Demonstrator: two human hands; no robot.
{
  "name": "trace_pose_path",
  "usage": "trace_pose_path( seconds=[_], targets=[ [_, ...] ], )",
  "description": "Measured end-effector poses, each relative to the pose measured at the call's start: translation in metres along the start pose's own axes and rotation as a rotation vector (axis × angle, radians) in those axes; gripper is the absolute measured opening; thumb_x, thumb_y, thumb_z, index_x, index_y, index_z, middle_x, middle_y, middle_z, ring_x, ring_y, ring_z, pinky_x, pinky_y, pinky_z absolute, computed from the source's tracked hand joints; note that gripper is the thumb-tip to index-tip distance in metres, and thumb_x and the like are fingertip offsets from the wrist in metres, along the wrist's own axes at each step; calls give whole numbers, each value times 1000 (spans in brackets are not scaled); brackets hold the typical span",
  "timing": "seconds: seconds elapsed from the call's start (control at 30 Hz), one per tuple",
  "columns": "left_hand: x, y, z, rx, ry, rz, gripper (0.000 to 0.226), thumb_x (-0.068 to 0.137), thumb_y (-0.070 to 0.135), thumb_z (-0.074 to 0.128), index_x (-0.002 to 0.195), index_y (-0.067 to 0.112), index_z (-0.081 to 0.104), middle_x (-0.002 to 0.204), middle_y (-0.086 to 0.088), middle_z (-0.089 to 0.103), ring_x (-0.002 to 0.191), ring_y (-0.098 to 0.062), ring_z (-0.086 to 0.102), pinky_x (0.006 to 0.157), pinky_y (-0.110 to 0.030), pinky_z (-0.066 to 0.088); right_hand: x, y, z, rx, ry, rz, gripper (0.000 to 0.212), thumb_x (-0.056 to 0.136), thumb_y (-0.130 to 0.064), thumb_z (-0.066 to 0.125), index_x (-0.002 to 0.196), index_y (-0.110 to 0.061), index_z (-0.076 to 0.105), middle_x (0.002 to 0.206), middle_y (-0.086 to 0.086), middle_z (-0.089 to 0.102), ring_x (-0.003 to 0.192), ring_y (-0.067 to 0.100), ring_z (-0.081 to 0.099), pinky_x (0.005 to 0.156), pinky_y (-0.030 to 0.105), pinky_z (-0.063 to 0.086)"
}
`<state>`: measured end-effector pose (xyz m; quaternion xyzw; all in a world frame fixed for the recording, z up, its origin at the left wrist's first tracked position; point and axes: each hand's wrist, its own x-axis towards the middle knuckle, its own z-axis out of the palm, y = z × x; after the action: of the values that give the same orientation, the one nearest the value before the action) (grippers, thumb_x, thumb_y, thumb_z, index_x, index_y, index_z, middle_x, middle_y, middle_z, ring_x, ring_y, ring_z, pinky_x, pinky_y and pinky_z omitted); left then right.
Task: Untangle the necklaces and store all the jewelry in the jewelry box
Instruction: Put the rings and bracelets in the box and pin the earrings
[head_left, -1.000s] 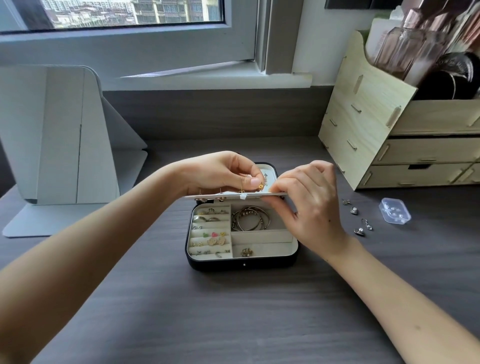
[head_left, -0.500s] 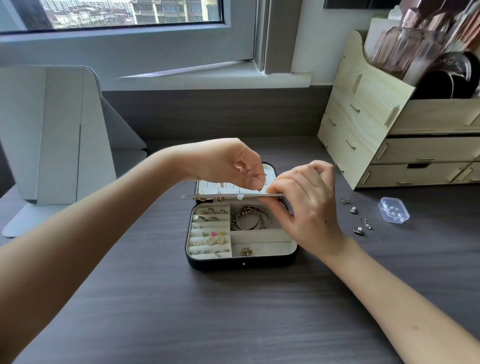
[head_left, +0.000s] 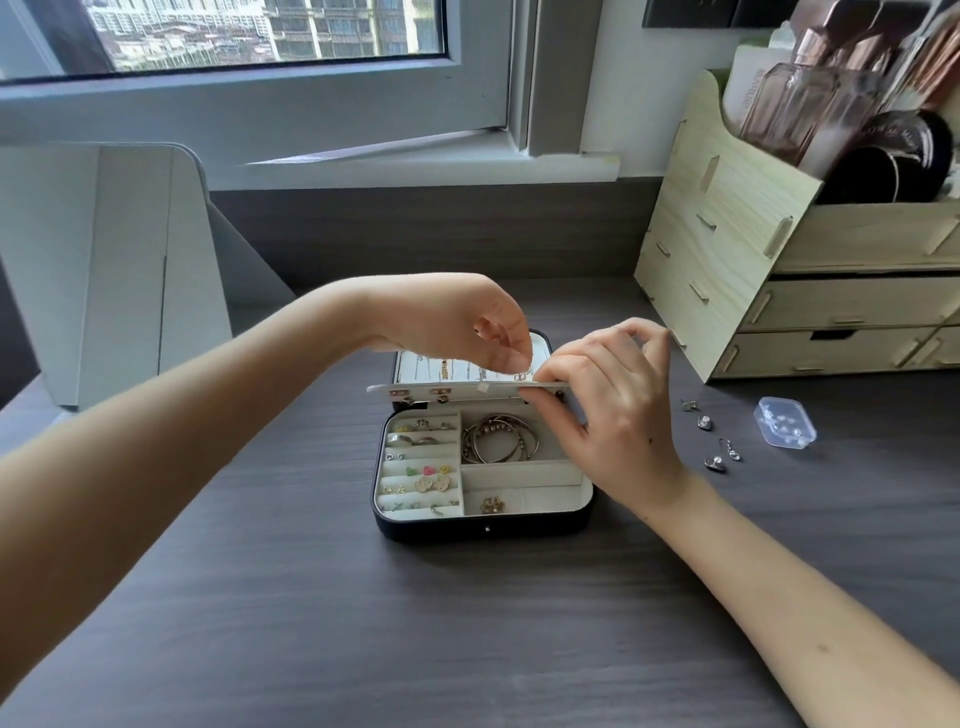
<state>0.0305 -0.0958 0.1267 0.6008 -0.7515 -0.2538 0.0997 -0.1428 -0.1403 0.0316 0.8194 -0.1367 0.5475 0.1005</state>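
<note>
The jewelry box (head_left: 483, 527) sits open in the middle of the desk (head_left: 467, 639), black outside and cream inside, its front wall toward the person. Its lid stands up at the back, and a cream flap (head_left: 415, 387) is held out level over the rear of the tray. The right hand (head_left: 618, 415) pinches the flap's right end between thumb and curled fingers, as it did a second ago. The left hand (head_left: 457, 322) has changed. It lay low against the flap before, and now the wrist is raised and the curled fingers point down, their tips closed on a small gold link of a necklace (head_left: 519, 375) just above the flap, close beside the right thumb. More fine chains hang against the lid behind it. In the tray, bangles (head_left: 498, 441) fill the upper right compartment, and small studs and rings (head_left: 431, 484) sit in the rows at left. Loose earrings (head_left: 714, 460) lie on the desk just right of the right wrist, with a clear plastic case (head_left: 784, 428) beyond them. A wooden organiser (head_left: 727, 249) stands at the right rear, well apart from the box, and a grey folding stand (head_left: 104, 260) at the far left. A broad stretch of bare desk runs from the box's front wall toward the person, between the two forearms.
</note>
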Motion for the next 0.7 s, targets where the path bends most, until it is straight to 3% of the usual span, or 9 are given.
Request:
trace_pose_path(
  seconds=[0.23,0.37,0.5,0.63,0.7],
  targets=[
    [-3,2,8,-9,-23,-29,13,91,28,56,91,19,65,86,6,65,75,-3,56,72,-19,46,-1,-1,0,0,0,-9,19,85,-24,69,73,-9,66,77,-1,67,77,16,55,85,34,31],
    [-2,5,10,77,-49,-57,19,94,30,52,96,16,65,88,6,63,78,-7,56,68,-14,43,-1,-1,-1,-16,-3,-18,20,86,-24,67,72,-10,66,76,-1,67,76,17,57,85,35,31],
    [-4,7,12,119,-71,-71,25,95,30,51,94,10,66,82,1,62,71,-8,51,63,-16,41,-2,-3,-1,-17,-3,-32,20,85,-23,68,71,-10,66,76,-1,67,77,18,57,85,35,31],
    [-9,8,10,65,45,-86,15,92,30,54,89,22,67,78,16,62,68,5,56,60,-5,39,0,-4,0,-35,0,10,21,85,-26,68,73,-10,67,77,-2,67,77,18,57,86,36,31],
    [-18,4,11,-37,168,-79,16,91,38,52,92,28,64,84,16,64,78,6,59,72,-13,45,2,-1,0,-54,-3,48,22,86,-29,67,76,-10,68,79,-2,68,78,17,58,86,37,32]
  ],
)
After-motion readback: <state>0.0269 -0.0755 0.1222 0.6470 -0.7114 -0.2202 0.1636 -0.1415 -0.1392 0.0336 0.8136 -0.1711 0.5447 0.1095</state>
